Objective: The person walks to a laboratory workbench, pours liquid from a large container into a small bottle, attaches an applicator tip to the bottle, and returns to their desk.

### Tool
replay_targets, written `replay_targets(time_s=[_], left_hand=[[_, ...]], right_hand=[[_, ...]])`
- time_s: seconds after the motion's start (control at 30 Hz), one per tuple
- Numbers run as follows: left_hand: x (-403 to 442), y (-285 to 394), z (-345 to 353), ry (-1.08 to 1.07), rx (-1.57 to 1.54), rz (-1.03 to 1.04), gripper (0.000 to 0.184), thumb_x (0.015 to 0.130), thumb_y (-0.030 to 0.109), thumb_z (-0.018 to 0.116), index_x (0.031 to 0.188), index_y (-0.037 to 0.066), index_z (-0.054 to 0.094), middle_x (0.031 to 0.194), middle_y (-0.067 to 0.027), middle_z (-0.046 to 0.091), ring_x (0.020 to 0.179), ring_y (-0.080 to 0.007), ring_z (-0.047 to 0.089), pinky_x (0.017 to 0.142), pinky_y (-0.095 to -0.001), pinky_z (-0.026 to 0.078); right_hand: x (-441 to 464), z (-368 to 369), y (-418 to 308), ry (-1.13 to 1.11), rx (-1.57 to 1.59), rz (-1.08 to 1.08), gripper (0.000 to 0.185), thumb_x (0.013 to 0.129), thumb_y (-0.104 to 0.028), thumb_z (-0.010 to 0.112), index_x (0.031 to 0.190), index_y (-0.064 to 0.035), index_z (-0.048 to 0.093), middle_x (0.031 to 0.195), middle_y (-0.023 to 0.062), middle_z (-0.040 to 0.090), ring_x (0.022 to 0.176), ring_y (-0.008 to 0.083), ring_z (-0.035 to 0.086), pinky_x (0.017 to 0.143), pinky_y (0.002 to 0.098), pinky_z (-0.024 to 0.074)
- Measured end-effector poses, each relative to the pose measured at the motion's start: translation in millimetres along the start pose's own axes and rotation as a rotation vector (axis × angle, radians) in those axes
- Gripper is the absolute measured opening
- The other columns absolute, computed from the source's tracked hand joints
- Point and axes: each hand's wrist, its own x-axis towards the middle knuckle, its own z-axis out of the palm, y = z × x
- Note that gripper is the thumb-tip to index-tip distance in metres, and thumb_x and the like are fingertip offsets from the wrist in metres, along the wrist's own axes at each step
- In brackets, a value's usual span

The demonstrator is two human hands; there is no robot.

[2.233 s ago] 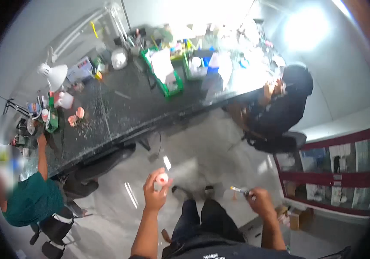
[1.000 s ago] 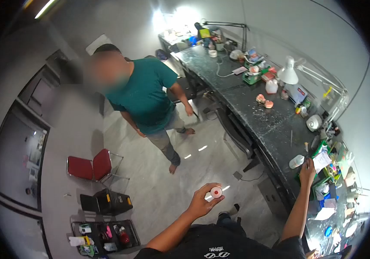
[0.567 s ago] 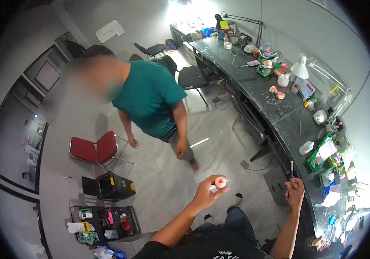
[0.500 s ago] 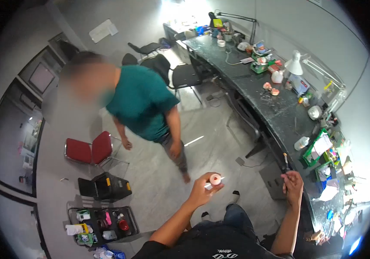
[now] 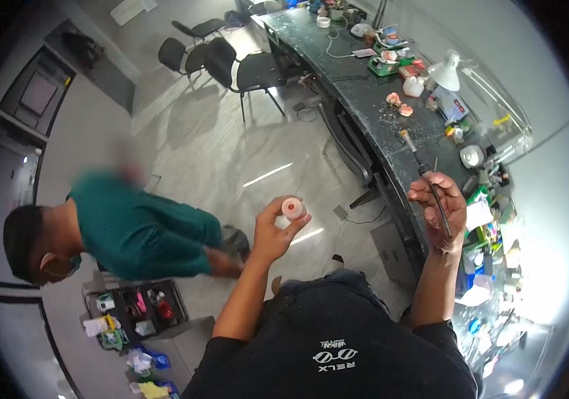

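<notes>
My left hand [image 5: 274, 234] holds a small whitish-pink bottle [image 5: 293, 208] between thumb and fingers, its round mouth facing up and orange-red inside. In my right hand [image 5: 447, 211] is a slim dark-handled brush [image 5: 438, 199]. Its pale, orange-tinted tip [image 5: 407, 138] points away from me, toward the bench. The handle runs across the palm, with the fingers curled loosely about it. Bottle and brush are well apart, both held in the air in front of my body.
On the right runs a long dark workbench [image 5: 371, 100] with pink dental-model-like pieces [image 5: 394, 100], a white desk lamp [image 5: 447, 70] and green trays. A person in a green shirt [image 5: 138, 223] bends at the left beside a black bin tray [image 5: 177, 307]. Black chairs [image 5: 251, 70] stand farther back.
Both hands have risen away from my body, the left with the bottle, the right with the brush now more fully visible. The person in green has moved left and closer, bending down.
</notes>
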Motion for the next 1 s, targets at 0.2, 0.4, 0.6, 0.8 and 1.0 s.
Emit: replay_targets(time_s=[0.2,0.4,0.6,0.8,1.0], left_hand=[[47,25,8,0.098,0.037,0.092,0.036,0.079,0.01,0.086,0.109,0.003,0.069,0.105,-0.0055,0.07,0.102,-0.0164,0.066,0.096,-0.0345,0.048],[94,7,-23,0.185,-0.051,0.085,0.037,0.079,0.014,0.087,0.108,-0.001,0.069,0.098,-0.0058,0.07,0.093,-0.0127,0.064,0.089,-0.0299,0.049],[153,-9,-96,0.229,0.004,0.158,0.036,0.079,0.009,0.086,0.108,0.0,0.068,0.099,-0.0037,0.068,0.095,-0.0114,0.063,0.088,-0.0293,0.049],[212,-18,-202,0.282,0.072,0.204,0.036,0.079,0.011,0.086,0.107,0.0,0.068,0.096,-0.0032,0.067,0.093,-0.0114,0.063,0.085,-0.029,0.049],[251,-15,-304,0.408,0.219,0.271,0.038,0.077,0.021,0.086,0.105,0.002,0.071,0.095,-0.0106,0.071,0.085,-0.0215,0.068,0.077,-0.0339,0.052]], right_hand=[[86,32,4,-0.095,-0.093,0.03,0.017,0.099,-0.003,0.059,0.103,0.0128,0.063,0.102,0.0229,0.067,0.067,0.0197,0.065,0.059,0.0308,0.0571],[182,108,36,-0.331,-0.235,-0.135,0.017,0.1,-0.008,0.06,0.102,0.0072,0.068,0.089,0.0101,0.068,0.062,0.0071,0.053,0.055,0.0222,0.0428],[259,195,98,-0.525,-0.276,-0.108,0.02,0.101,-0.013,0.061,0.1,0.0056,0.069,0.083,0.0045,0.068,0.063,0.0055,0.053,0.056,0.0221,0.0426],[335,287,167,-0.585,-0.333,-0.09,0.02,0.1,-0.013,0.063,0.097,0.0048,0.069,0.075,0.0039,0.064,0.062,0.0059,0.053,0.056,0.0236,0.0428],[389,378,236,-0.627,-0.353,-0.042,0.019,0.097,-0.015,0.066,0.097,0.0034,0.07,0.069,0.0023,0.062,0.061,0.0049,0.053,0.056,0.0234,0.0426]])
